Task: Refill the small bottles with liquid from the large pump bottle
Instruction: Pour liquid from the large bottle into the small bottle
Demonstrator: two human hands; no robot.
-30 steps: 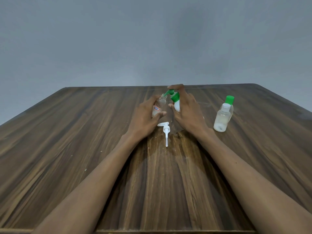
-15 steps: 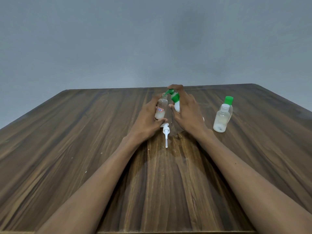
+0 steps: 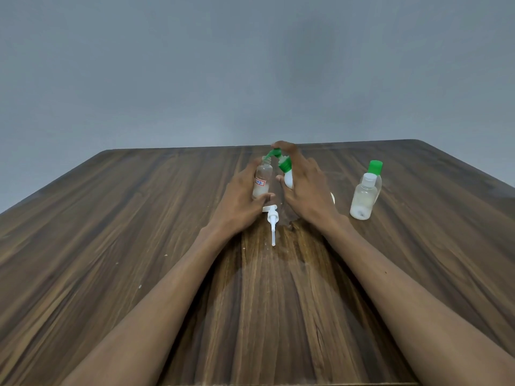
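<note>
Head view shows two hands meeting at the centre of a brown wooden table (image 3: 139, 218). Left of centre, the left hand (image 3: 239, 201) curls its fingers and thumb round one small clear bottle (image 3: 262, 181), uncapped, upright, with a red-edged label and a little whitish liquid at the bottom. Just below it, one white pump top (image 3: 271, 221) lies flat on the table, tube pointing toward the bottom of the frame. Just right of centre, the right hand (image 3: 303, 188) grips one white pump bottle (image 3: 287, 174), its green nozzle reaching the small bottle's mouth. At centre right stand two more bottles, touching: a white-capped bottle (image 3: 362, 200) in front, a green-capped bottle (image 3: 374, 169) behind.
</note>
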